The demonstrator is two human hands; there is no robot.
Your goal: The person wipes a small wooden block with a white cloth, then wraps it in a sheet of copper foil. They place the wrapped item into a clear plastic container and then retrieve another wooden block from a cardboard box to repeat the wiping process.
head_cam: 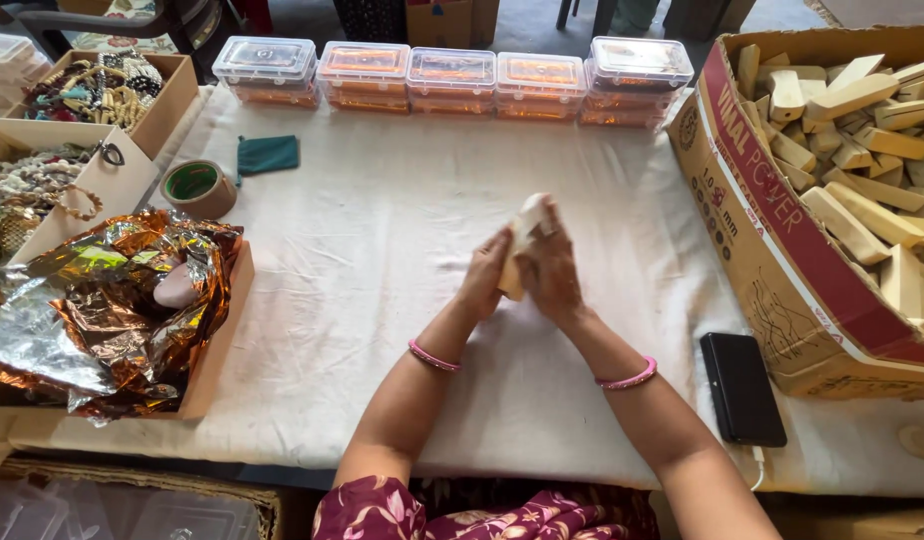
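Nearest me: black slab phone (742, 387) flat on the white-clothed counter (382, 260), right of my arms. Mid-counter, both hands raised: left hand (485, 275) and right hand (549, 265) have fingers clamped on a pale wooden wedge-shaped block (523, 232), upright between the palms. Judging by looks: light, rigid, dry, not slippery, not fragile; best held across the flat faces mid-length. Right: cardboard box of similar pale wooden blocks (862, 110). Left: crumpled copper foil sheet (132, 310). Far edge: row of clear lidded plastic boxes (452, 78).
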